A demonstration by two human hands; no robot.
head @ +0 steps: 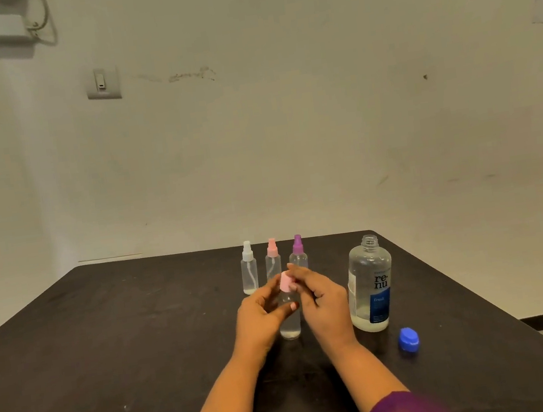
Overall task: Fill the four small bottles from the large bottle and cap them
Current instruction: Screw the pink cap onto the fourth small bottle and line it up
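Observation:
A small clear bottle [290, 324] stands upright on the dark table [109, 348], and my left hand [261, 321] grips its body. My right hand [321, 303] pinches the pink spray cap [286, 281] on its neck. Behind stand three small spray bottles in a row: one with a white cap [249, 271], one with a pink cap [273, 261] and one with a purple cap [298, 254]. The large clear bottle [370, 286] with a blue label stands open to the right. Its blue cap [408, 341] lies on the table in front of it.
The table's far edge meets a pale wall with a switch plate [103, 84]. The table's right edge runs diagonally behind the blue cap, with floor beyond it.

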